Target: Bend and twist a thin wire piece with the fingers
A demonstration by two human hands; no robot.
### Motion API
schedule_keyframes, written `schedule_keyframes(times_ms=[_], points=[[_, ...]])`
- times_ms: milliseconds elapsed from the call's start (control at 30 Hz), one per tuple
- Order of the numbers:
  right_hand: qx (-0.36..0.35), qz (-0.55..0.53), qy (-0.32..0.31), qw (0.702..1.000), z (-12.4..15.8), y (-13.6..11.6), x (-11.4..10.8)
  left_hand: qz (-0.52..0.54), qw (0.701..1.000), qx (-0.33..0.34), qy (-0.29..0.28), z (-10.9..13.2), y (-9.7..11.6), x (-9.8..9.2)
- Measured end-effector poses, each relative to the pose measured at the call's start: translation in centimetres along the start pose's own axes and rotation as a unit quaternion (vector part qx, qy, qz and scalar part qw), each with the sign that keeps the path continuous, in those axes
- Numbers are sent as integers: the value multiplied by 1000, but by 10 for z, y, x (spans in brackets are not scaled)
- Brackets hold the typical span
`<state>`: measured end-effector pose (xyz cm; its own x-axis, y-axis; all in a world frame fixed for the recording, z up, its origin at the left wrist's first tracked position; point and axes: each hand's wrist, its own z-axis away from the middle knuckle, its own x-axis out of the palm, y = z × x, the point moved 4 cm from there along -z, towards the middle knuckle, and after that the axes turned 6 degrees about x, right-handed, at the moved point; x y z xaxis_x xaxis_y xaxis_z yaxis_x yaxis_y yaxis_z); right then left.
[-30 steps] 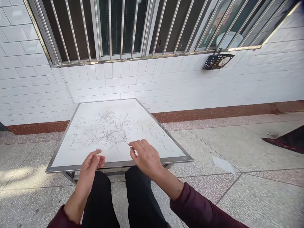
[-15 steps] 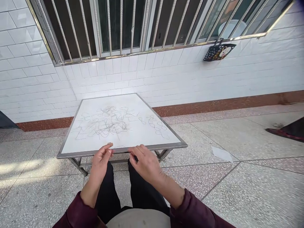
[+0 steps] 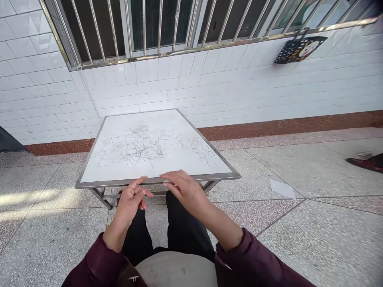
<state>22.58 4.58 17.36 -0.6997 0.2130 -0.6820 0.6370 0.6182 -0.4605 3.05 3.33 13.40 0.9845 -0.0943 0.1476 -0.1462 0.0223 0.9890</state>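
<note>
A low table (image 3: 89, 184) with a white top and a metal rim stands before my knees. A tangle of thin dark strands (image 3: 137, 145) lies on it, with small loops (image 3: 203, 153) to the right. My left hand (image 3: 131, 199) hovers at the table's front edge, thumb raised apart from half-curled fingers, nothing visible in it. My right hand (image 3: 184, 189) is just beside it, fingers pressed together and pointing left over the rim. Its thumb is hidden, and I cannot make out whether it pinches a strand.
A white tiled wall with a barred window (image 3: 155, 28) rises behind the table. A black basket (image 3: 299, 50) hangs from the bars at right. A scrap of paper (image 3: 283, 188) lies on the stone floor. Another person's shoe (image 3: 363, 163) shows at the right edge.
Both hands have drawn back from the tabletop to its front edge. My view has pulled away from the table and shifted, so the table sits further off.
</note>
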Motion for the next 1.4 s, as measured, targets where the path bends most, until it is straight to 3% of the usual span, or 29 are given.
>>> schedule_keyframes(times_ms=[133,367,533,633,733,900,967,1033,1233,1400], points=[[-41,-66,-96,992,2,-5,26,11,1000,-13,-23,6,0,5],[55,-170,-222,959,17,-2,38,47,997,-32,-45,10,-6,3],[79,-193,-220,953,23,-2,39,27,994,-65,-88,10,-12,8],[102,-186,-212,954,25,6,39,35,993,-69,-84,11,-13,4],[146,-187,-195,952,25,19,34,34,997,-58,-33,11,-10,-12],[192,-182,-140,954,23,30,21,36,991,-9,127,12,3,-53],[188,-202,-145,950,24,25,22,18,989,-5,146,14,7,-57],[180,-229,-161,943,25,17,27,-8,993,-7,119,15,7,-49],[158,-270,-226,923,28,-3,43,-32,998,-35,-40,16,-3,-4],[156,-272,-271,910,30,-8,49,-28,992,-48,-110,18,-3,4]])
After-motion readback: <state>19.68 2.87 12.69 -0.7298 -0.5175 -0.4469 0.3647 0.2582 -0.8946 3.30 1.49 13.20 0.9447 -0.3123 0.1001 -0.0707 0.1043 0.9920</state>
